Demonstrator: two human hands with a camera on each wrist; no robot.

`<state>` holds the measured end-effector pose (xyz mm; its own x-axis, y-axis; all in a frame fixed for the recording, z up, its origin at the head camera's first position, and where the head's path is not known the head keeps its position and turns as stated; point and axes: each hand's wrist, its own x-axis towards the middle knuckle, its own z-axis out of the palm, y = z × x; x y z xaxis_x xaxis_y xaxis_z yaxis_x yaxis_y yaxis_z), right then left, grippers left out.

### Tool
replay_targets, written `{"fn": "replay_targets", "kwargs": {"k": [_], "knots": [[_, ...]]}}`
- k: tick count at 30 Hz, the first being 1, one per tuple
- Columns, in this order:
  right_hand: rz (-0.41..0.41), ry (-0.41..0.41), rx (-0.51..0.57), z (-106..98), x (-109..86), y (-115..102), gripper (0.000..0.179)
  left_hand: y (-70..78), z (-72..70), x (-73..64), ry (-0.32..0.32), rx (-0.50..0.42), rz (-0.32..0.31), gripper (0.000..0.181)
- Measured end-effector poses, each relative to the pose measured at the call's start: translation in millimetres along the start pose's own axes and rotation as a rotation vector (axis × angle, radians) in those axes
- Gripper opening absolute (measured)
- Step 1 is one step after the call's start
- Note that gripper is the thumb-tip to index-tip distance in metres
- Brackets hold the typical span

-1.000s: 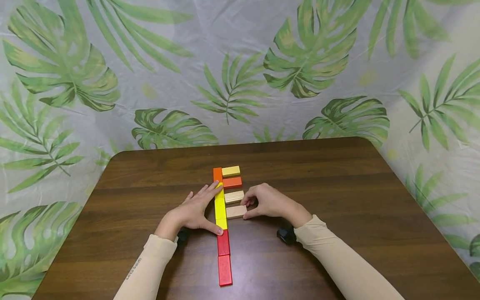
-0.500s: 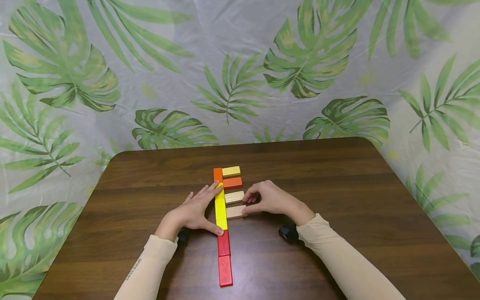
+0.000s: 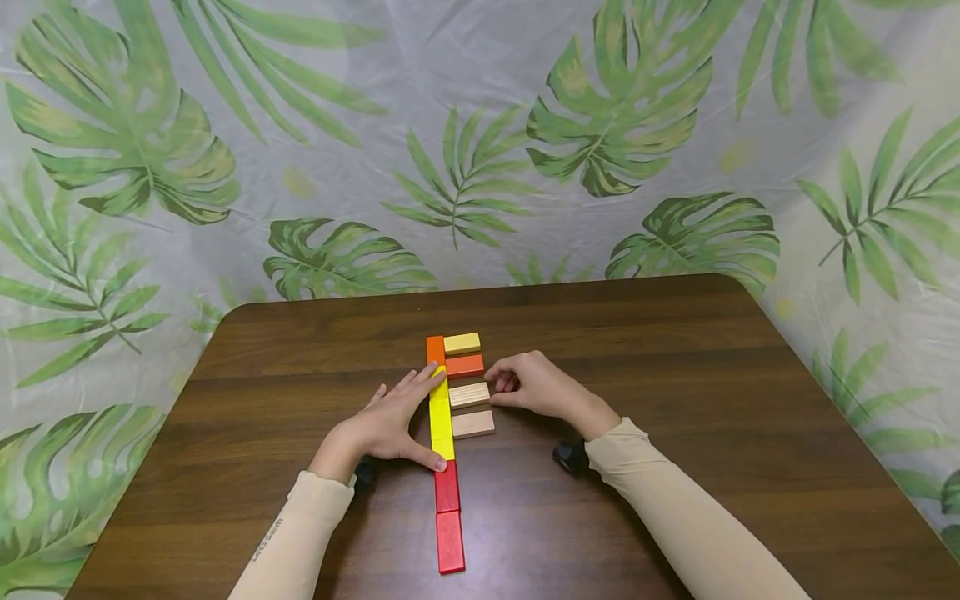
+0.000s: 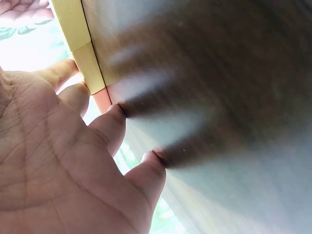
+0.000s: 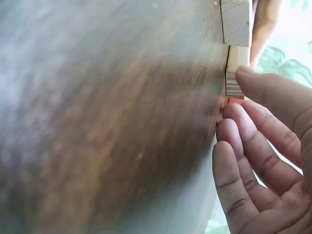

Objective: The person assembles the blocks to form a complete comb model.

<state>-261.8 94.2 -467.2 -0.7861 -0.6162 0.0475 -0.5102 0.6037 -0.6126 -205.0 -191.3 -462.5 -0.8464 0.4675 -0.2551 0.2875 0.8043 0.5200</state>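
A lengthwise row of flat blocks runs toward the person: an orange block (image 3: 435,348), several yellow blocks (image 3: 441,419), then two red ones (image 3: 447,487). My left hand (image 3: 384,425) spreads across this row, forefinger on yellow and thumb near the yellow-red joint. Sideways on the row's right side lie a pale yellow block (image 3: 462,342), an orange-red block (image 3: 465,365), a striped wooden block (image 3: 469,395) and a plain wooden block (image 3: 473,424). My right hand (image 3: 542,387) is at their outer ends. In the right wrist view its thumb is at the striped block's end (image 5: 234,87), fingers loosely bent.
The blocks lie on a dark brown wooden table (image 3: 675,358) with rounded far corners. Behind it hangs a pale cloth (image 3: 480,75) printed with green leaves. A black device (image 3: 572,457) sits at the right wrist.
My right hand has left the plain wooden block's end and moved away from the person, up to the striped block and the orange-red one. The left hand stays in place.
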Motion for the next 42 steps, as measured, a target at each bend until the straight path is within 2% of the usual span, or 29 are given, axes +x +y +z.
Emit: {"fn": "replay_targets", "kwargs": {"k": [11, 33, 39, 42], "knots": [[0.016, -0.027, 0.005, 1, 4.2, -3, 0.019, -0.3, 0.2, 0.1, 0.014, 0.012, 0.011, 0.134], [0.005, -0.022, 0.01, 3, 5.2, -1, 0.019, -2.6, 2.5, -0.4, 0.036, 0.011, 0.034, 0.133], [-0.013, -0.005, 0.0, 0, 1.9, 1, 0.021, -7.0, 0.5, -3.4, 0.052, -0.087, 0.071, 0.125], [-0.03, 0.029, -0.041, -5, -3.3, 4, 0.023, -10.1, -2.4, -6.8, 0.108, -0.137, 0.087, 0.119]]}}
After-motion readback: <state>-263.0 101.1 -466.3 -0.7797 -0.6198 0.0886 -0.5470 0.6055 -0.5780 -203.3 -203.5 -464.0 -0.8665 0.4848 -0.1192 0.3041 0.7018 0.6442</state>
